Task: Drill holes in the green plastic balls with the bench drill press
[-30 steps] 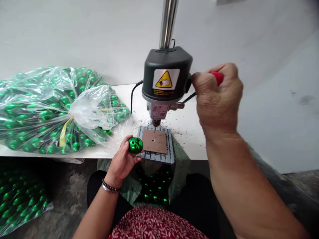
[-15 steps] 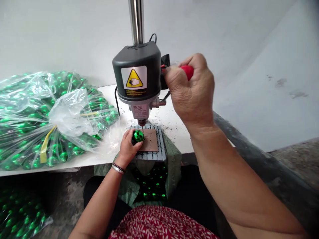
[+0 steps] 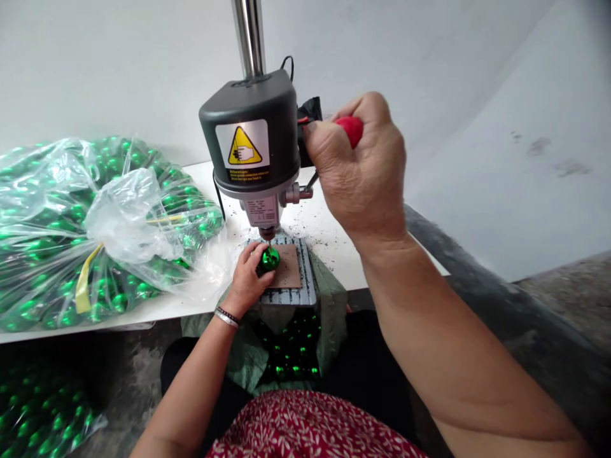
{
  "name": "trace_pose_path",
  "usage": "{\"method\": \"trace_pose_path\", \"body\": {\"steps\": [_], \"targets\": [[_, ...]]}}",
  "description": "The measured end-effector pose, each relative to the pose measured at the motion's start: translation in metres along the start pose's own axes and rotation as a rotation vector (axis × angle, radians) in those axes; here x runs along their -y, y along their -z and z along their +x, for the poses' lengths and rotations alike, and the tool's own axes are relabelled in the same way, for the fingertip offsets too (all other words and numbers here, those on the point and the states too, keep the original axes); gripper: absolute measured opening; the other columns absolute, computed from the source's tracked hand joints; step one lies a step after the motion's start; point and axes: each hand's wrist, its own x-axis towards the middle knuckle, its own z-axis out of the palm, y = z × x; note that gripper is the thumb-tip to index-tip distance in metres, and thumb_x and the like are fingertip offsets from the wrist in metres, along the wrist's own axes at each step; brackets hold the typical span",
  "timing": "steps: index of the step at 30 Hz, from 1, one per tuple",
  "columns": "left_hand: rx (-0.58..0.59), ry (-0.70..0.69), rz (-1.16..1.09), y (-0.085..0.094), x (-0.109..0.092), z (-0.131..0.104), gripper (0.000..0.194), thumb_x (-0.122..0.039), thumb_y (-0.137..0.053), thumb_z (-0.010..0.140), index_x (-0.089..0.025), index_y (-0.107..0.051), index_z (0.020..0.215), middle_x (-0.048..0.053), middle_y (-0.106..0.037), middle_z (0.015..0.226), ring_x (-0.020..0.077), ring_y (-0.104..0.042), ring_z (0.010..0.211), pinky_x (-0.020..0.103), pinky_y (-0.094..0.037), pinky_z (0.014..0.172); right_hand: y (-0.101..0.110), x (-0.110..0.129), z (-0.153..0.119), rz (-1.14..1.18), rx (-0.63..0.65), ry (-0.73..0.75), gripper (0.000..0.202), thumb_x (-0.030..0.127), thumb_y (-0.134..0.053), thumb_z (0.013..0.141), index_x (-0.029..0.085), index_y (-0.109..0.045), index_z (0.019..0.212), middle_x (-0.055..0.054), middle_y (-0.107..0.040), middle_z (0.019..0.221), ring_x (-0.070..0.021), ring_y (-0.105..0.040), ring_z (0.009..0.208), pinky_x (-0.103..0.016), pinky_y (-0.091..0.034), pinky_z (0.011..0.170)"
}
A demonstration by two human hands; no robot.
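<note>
A dark grey drill press (image 3: 251, 137) with a yellow warning label stands on the white table. My right hand (image 3: 365, 165) is wrapped round its red handle (image 3: 352, 130), to the right of the motor housing. Under the drill bit, my left hand (image 3: 252, 273) holds a shiny green ball (image 3: 270, 257) between thumb and fingers. The ball is over a brown board (image 3: 290, 270) lying on the grey slotted base plate (image 3: 305, 296). The tip of the bit is at the top of the ball; whether it has entered cannot be made out.
A big clear bag of green balls (image 3: 42, 245), tied with yellow, fills the left of the white table (image 3: 191, 306). More green balls (image 3: 42, 407) lie low at the left. A green sack (image 3: 331, 299) with green balls hangs below the base plate. Dark shavings are scattered behind it.
My left hand has brought the green ball slightly right, under the bit. The drill press appears a little further left in the view. My right hand keeps its grip on the handle.
</note>
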Motion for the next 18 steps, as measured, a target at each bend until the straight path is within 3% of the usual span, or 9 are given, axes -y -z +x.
{"method": "trace_pose_path", "body": {"steps": [3,8,13,18], "targets": [[0.030,0.007,-0.050,0.001,0.001,-0.002,0.060,-0.023,-0.070,0.078,-0.019,-0.054,0.136,0.015,-0.052,0.143,0.0278,-0.049,0.137,0.047,-0.036,0.120,0.000,0.001,0.000,0.004,0.010,-0.009,0.026,0.035,-0.059,0.083,0.018,-0.040,0.076,0.008,-0.038,0.064,-0.0031,-0.031,0.062,-0.019,-0.031,0.064],[0.090,0.061,-0.159,0.003,-0.001,-0.003,0.053,-0.033,-0.060,0.089,-0.019,-0.051,0.139,0.014,-0.059,0.138,0.0279,-0.055,0.130,0.048,-0.041,0.114,0.000,0.003,-0.001,0.024,0.010,-0.035,0.025,0.031,-0.060,0.084,0.018,-0.039,0.075,0.008,-0.037,0.063,-0.0027,-0.030,0.061,-0.019,-0.030,0.061],[0.057,0.247,-0.191,0.005,-0.007,-0.001,0.070,-0.030,-0.070,0.079,-0.017,-0.046,0.143,0.013,-0.064,0.133,0.0278,-0.060,0.125,0.045,-0.044,0.111,0.001,0.004,-0.001,0.012,-0.008,-0.022,0.026,0.033,-0.060,0.084,0.019,-0.041,0.075,0.006,-0.037,0.065,-0.0040,-0.032,0.063,-0.019,-0.030,0.060],[0.091,0.173,-0.128,0.009,-0.012,0.001,0.055,-0.023,-0.074,0.073,-0.020,-0.062,0.127,0.010,-0.067,0.130,0.0278,-0.060,0.124,0.047,-0.042,0.113,0.001,0.004,-0.001,0.006,0.010,-0.035,0.028,0.032,-0.062,0.084,0.019,-0.040,0.075,0.006,-0.038,0.064,-0.0036,-0.031,0.062,-0.019,-0.030,0.060]]}}
